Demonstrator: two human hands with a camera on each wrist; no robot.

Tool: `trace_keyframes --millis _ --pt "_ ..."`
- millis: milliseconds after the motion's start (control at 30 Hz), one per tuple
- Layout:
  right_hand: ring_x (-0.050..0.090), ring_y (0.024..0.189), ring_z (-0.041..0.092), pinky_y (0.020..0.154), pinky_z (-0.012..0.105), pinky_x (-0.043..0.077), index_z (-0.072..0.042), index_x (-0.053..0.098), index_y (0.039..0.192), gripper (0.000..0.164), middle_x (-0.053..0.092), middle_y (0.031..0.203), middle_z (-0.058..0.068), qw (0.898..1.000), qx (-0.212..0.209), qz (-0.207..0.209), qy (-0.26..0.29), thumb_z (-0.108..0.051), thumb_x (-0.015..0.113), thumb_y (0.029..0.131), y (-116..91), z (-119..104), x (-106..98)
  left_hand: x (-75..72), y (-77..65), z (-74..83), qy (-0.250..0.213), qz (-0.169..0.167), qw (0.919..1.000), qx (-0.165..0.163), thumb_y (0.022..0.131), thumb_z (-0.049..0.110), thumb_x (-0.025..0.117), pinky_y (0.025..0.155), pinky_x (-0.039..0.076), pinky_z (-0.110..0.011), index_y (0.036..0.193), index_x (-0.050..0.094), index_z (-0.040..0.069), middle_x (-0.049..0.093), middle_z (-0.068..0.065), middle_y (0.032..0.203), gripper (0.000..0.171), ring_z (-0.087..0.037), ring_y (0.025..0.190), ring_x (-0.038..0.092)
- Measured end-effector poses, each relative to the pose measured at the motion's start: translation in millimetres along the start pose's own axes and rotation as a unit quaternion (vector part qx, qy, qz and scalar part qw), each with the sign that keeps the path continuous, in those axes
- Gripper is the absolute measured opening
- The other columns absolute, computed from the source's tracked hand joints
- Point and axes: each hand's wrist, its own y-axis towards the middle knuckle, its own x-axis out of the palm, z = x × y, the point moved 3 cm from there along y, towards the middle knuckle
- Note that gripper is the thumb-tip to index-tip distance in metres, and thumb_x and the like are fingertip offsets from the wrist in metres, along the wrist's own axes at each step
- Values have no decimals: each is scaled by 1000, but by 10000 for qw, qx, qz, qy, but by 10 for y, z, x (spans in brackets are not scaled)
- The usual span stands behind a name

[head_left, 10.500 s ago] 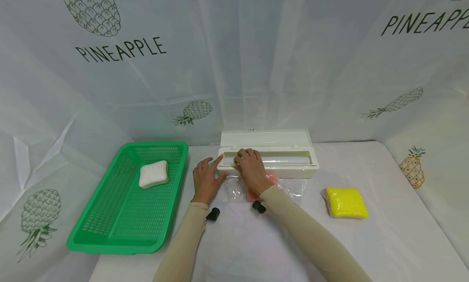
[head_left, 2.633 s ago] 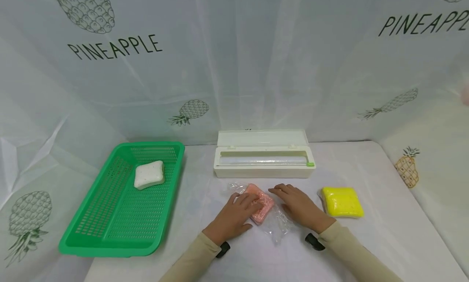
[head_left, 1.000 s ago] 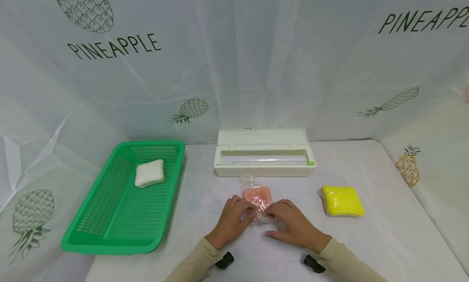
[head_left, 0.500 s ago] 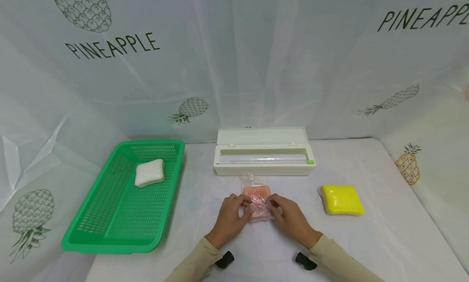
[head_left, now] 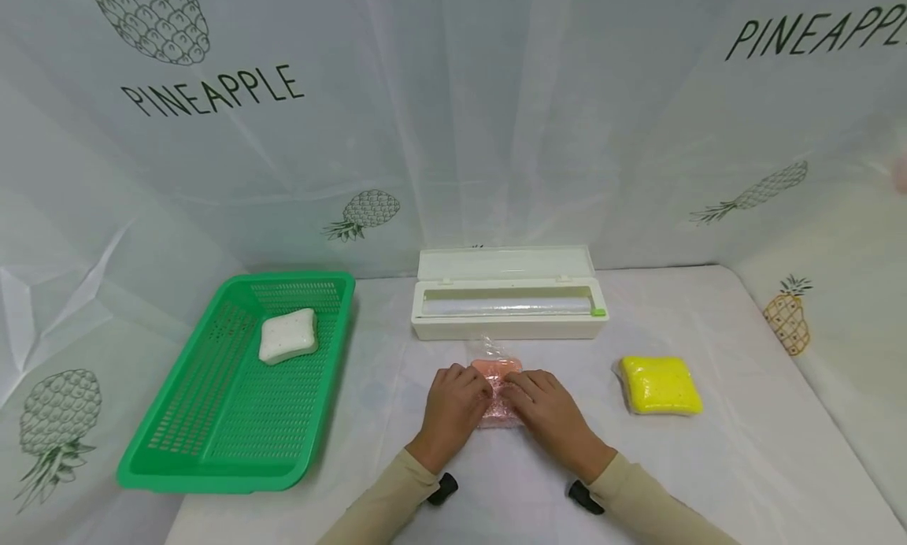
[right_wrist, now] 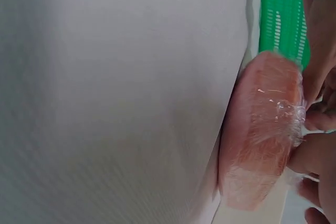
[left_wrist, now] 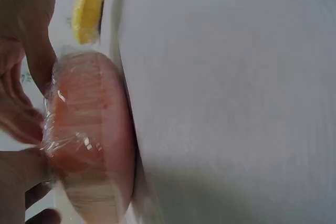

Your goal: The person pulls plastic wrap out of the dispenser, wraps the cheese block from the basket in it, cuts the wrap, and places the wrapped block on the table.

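Note:
A pink, rounded, sponge-like block [head_left: 497, 365] lies at the middle of the table, wrapped in cling film [head_left: 487, 346] whose loose end sticks out at its far side. Over its left part, my left hand [head_left: 452, 407] pinches the film with curled fingers. My right hand [head_left: 556, 415] does the same from the right, the fingertips of both hands nearly meeting on top. In the left wrist view, shiny gathered film [left_wrist: 79, 140] covers the block's upper face. The right wrist view shows the block [right_wrist: 260, 135] flat on the cloth, with film bunched near the fingers.
A white cling film box [head_left: 506, 329] with raised lid and green slider [head_left: 598, 313] stands behind the block. At left is a green basket [head_left: 329, 403] holding a white block [head_left: 288, 336]. A yellow wrapped block [head_left: 660, 385] lies right. A pineapple-print curtain [head_left: 496, 135] hangs behind.
Earlier the hands were at the film box; then they turned the block and gathered film around it. In the last half second both hands have moved inward over its top.

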Motion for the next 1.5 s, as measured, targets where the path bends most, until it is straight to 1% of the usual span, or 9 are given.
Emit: trace_keyframes --millis 100,200,367,467,600,1000,1133,1267,1500 --pt "69 103 23 94 39 56 -4 75 114 30 74 116 6 9985 -220 -413 -273 -1 73 84 0 -37 -11 -35 -23 31 820 -84 9950 570 85 24 90 86 52 -32 91 79 24 71 11 92 13 -12 91 63" --pt "70 111 23 103 41 53 -2 75 122 38 74 124 7 9943 -119 -983 -388 -5 80 84 -31 -70 -36 -70 -81 43 1134 -296 9894 856 88 35 88 93 52 -33 98 81 25 74 12 98 16 -12 98 65" --pt "68 122 25 111 49 49 -4 72 132 53 72 133 9 9891 66 -1412 -404 -25 86 86 -94 -108 -57 -104 -167 60 1440 -794 9810 1025 83 48 89 101 50 -34 108 81 25 74 12 111 36 -12 109 64" --pt "68 122 26 111 49 49 -4 73 131 51 73 132 9 9883 26 -1454 -463 -19 87 85 -119 -128 -26 -87 -187 68 1632 -999 9757 1064 85 44 88 102 50 -33 111 82 25 75 12 112 33 -12 112 64" --pt "68 121 24 111 47 49 -7 74 129 50 73 129 5 9854 -8 -1567 -663 -3 86 81 -116 -156 16 -63 -197 62 1736 -1023 9731 1118 89 37 86 102 49 -33 107 83 27 75 14 108 21 -12 110 64" --pt "66 124 23 112 46 48 -11 75 129 45 72 131 1 9737 -162 -2161 -706 -8 85 86 -117 -215 -48 -56 -254 54 1293 -1139 9780 1174 89 34 86 100 50 -35 104 83 26 75 14 105 17 -12 109 63" --pt "66 123 23 112 48 47 -9 72 133 44 72 132 2 9750 -123 -2161 -493 -15 83 90 -85 -180 -83 -44 -240 11 935 -971 9852 1057 89 38 86 100 49 -36 101 81 26 75 13 103 18 -13 108 63" --pt "68 119 23 110 51 47 -5 68 135 44 72 130 5 9835 448 -1748 120 -19 78 94 36 -68 -132 -83 -188 -51 359 -585 9950 731 86 31 87 96 50 -38 101 81 23 76 10 102 18 -15 104 63" --pt "65 120 36 105 55 49 2 67 131 41 70 128 15 9808 1508 -1165 407 -17 77 96 303 178 -25 -92 -4 -198 -21 33 9967 -811 93 23 82 93 50 -43 112 77 13 76 1 105 22 -22 101 64"
